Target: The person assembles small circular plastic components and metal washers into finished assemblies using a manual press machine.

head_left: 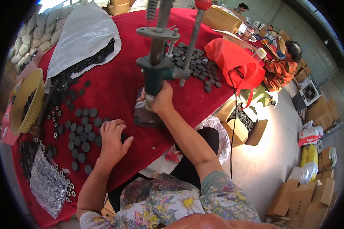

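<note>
A hand press [153,68] with a tall metal column, a spring and a red-knobbed lever stands on the red-covered table. My right hand [163,98] is at its lower end, with the fingers curled behind the ram just above the base plate [145,117]. What those fingers hold is hidden by the press. My left hand [114,142] rests palm down at the right edge of a spread of dark grey round discs [84,136]. Its thumb is apart from the curved fingers, and a dark disc shows partly beneath them.
Left lie small metal rings [67,185], a clear bag of metal parts [47,183] and a yellow basket [28,108]. A white sack [86,38] spills black pieces. More discs [197,63] and a red bag [233,61] sit beyond the press. A co-worker [281,66] sits far right.
</note>
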